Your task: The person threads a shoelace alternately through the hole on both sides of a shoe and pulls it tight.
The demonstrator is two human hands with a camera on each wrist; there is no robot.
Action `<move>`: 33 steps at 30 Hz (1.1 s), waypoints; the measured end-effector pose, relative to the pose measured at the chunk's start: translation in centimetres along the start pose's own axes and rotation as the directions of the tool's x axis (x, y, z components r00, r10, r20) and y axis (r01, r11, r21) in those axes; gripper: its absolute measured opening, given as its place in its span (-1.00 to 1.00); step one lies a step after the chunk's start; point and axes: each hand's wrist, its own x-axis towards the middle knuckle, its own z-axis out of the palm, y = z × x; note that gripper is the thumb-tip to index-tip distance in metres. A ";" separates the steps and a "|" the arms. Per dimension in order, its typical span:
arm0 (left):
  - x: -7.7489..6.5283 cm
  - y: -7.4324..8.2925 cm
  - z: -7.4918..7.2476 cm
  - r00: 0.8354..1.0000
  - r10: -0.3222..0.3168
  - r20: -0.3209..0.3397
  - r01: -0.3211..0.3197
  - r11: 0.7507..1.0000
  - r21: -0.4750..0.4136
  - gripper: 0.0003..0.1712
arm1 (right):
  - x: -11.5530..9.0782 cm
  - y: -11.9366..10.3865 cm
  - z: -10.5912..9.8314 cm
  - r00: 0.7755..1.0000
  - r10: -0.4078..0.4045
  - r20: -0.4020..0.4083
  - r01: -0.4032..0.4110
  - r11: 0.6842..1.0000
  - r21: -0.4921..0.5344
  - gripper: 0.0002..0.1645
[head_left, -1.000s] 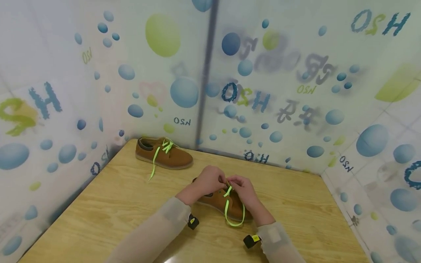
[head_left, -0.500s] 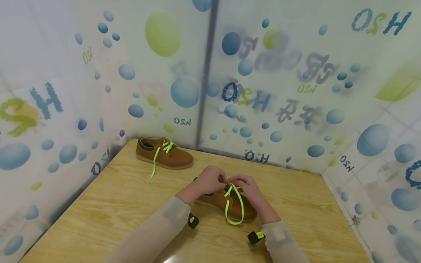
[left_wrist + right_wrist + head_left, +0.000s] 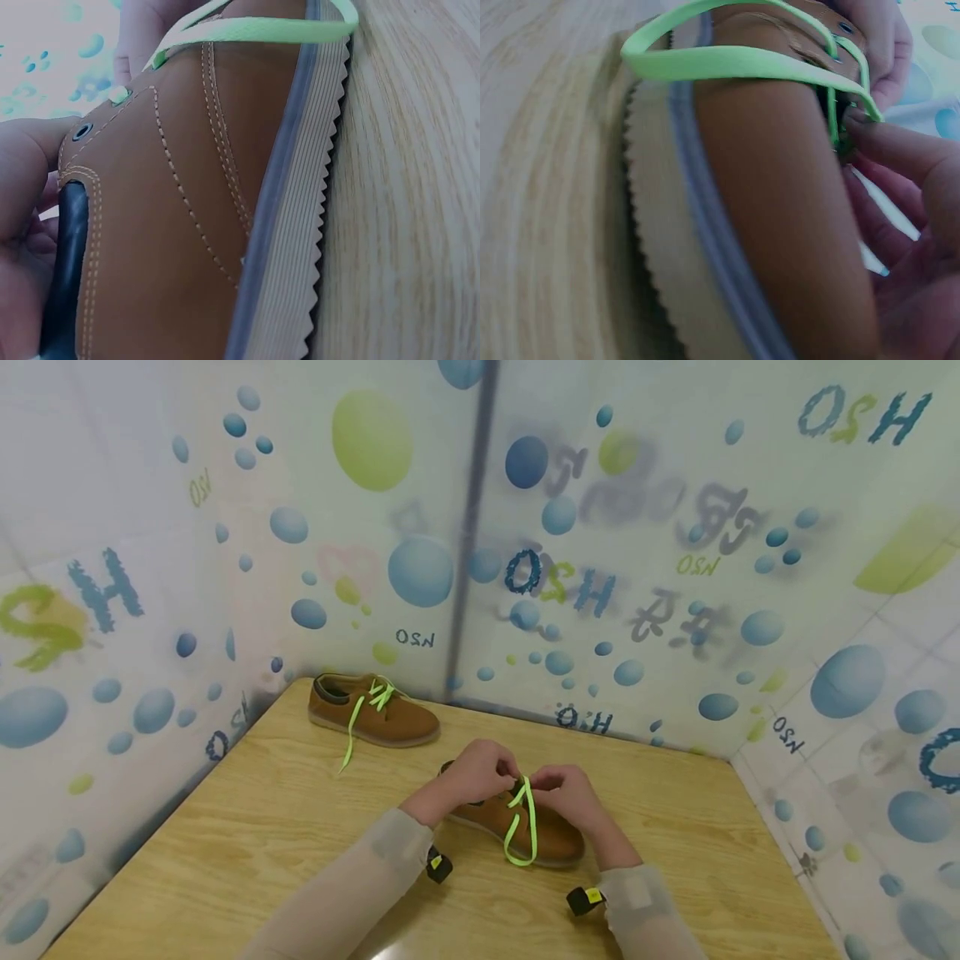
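Note:
A brown leather shoe stands on the wooden table with its toe toward the right. Its neon green shoelace runs through the front eyelets and hangs in a long loop over the near side. My left hand pinches the shoe's upper by the dark-padded opening; in the left wrist view its thumb lies beside a bare eyelet, fingers partly hidden behind the leather. Over the lacing, my right hand pinches the lace between thumb and fingers, seen close in the right wrist view where the loop crosses the toe.
A matching brown shoe with green laces stands at the table's back left corner, one lace end trailing onto the wood. Walls printed with bubbles enclose the wooden table at the back and sides.
The lace loop has narrowed and been drawn up toward the eyelets. My right hand has shifted slightly right, its fingers now lower over the lacing. The left hand stays nearly still.

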 end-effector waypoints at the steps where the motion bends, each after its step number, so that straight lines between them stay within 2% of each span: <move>1: 0.0 0.0 0.0 1.000 -0.002 -0.004 0.002 1.000 -0.002 -0.84 | 0.0 0.0 0.2 1.000 -0.012 -0.016 0.012 1.000 0.007 -0.86; 10: -0.3 0.3 -0.6 1.000 0.010 0.003 -0.010 1.000 0.002 -0.83 | 0.0 0.0 0.6 0.994 -0.058 -0.094 0.053 0.997 -0.048 -0.93; 17: -0.3 0.4 -2.3 0.998 0.056 0.000 -0.056 0.992 0.110 -0.77 | 0.0 -0.3 0.7 0.989 -0.095 -0.111 0.085 0.992 -0.092 -0.90; 21: -0.4 0.6 -3.3 0.998 0.066 0.007 -0.066 0.989 0.134 -0.77 | 0.0 -0.3 0.7 0.988 -0.100 -0.116 0.088 0.990 -0.108 -0.91; 25: -0.7 1.1 -4.1 0.998 0.070 0.004 -0.070 0.989 0.131 -0.78 | 0.0 -0.3 0.8 0.988 -0.083 -0.133 0.067 0.991 -0.118 -0.88; 33: -1.5 2.0 -6.8 0.998 0.039 -0.049 -0.036 0.997 0.069 -0.76 | 0.0 -0.5 0.8 0.988 -0.065 -0.142 0.050 0.993 -0.107 -0.91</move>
